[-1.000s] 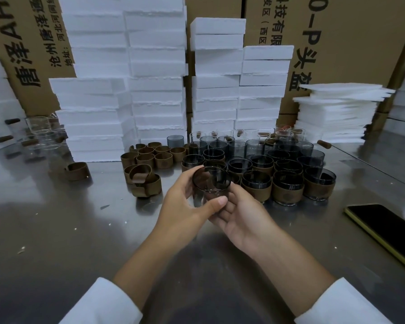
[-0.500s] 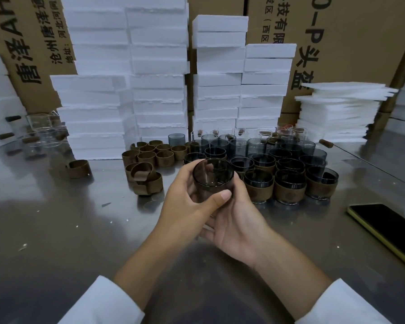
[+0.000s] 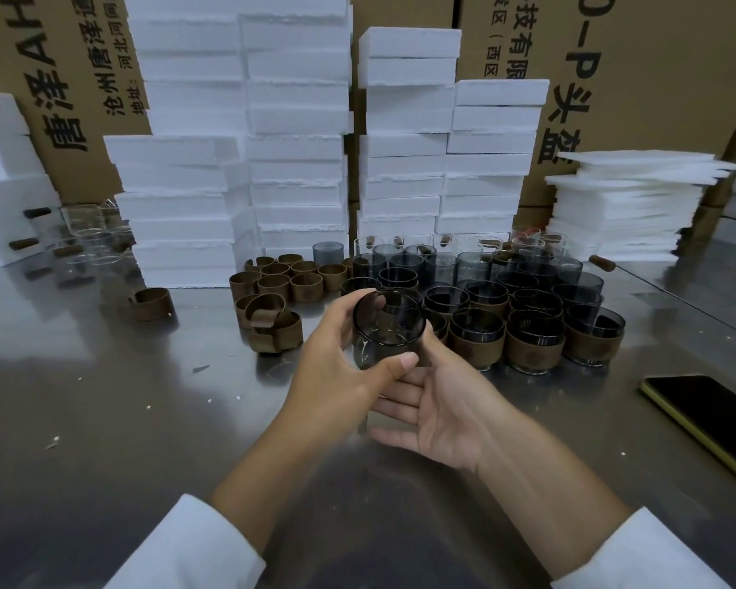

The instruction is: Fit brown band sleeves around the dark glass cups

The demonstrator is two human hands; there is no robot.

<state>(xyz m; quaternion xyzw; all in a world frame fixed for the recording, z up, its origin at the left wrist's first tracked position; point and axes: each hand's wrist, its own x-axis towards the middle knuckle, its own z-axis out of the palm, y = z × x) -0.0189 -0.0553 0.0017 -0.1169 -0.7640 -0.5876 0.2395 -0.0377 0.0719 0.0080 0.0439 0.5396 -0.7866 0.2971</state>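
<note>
One dark smoky glass cup is up off the brushed-steel counter, just near of the crowd of cups at centre-right. I have it in my left hand. That grip is wrapped round the cup's wall, thumb across the near face low down and fingers curling over the far-left side by the rim. My right hand sits palm-up under and to the right of it. Its fingers lie fairly straight beneath the left hand and its thumb rests against the cup's right wall, so that grip is loose and cradling, not clamped.

I judge the cup to be light but rigid, slick and breakable. Bare glass gives little friction, so the hold belongs low on the wall and under the base, away from the thin rim. The band will probably need to slide up from the bottom, so the base should be kept free.

It looks like a short straight-walled tumbler, grey-tinted and see-through, with a fine dark rim. I can see no band on it, though the lower part is hidden behind my thumb.

Cups already wearing brown bands stand in rows to the right, touching one another. The loose brown band sleeves are bunched to the left, stiff enough to stand as open rings. White foam blocks are stacked at the far side. A black phone with a yellow edge lies near-right.
</note>
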